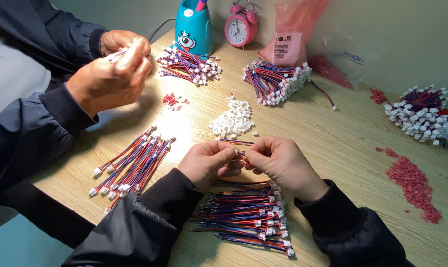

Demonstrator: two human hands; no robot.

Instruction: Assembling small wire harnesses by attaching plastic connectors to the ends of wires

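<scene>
My left hand (209, 160) and my right hand (278, 163) meet over the wooden table (333, 143), fingertips pinched together on a short red and blue wire lead (242, 153) between them. Just below my hands lies a heap of red and blue wire leads with white connectors (246, 217). A small pile of loose white plastic connectors (232, 120) sits right beyond my fingers. A single lead (236, 142) lies between that pile and my hands.
A co-worker's two hands (112, 69) work on a lead at the left. More lead bundles lie at left (130, 165), back (189, 64), centre back (276, 79) and right (419, 111). Red scraps (412, 180), a teal pen holder (193, 24), a pink alarm clock (241, 27) and a pink bag (293, 29) stand around.
</scene>
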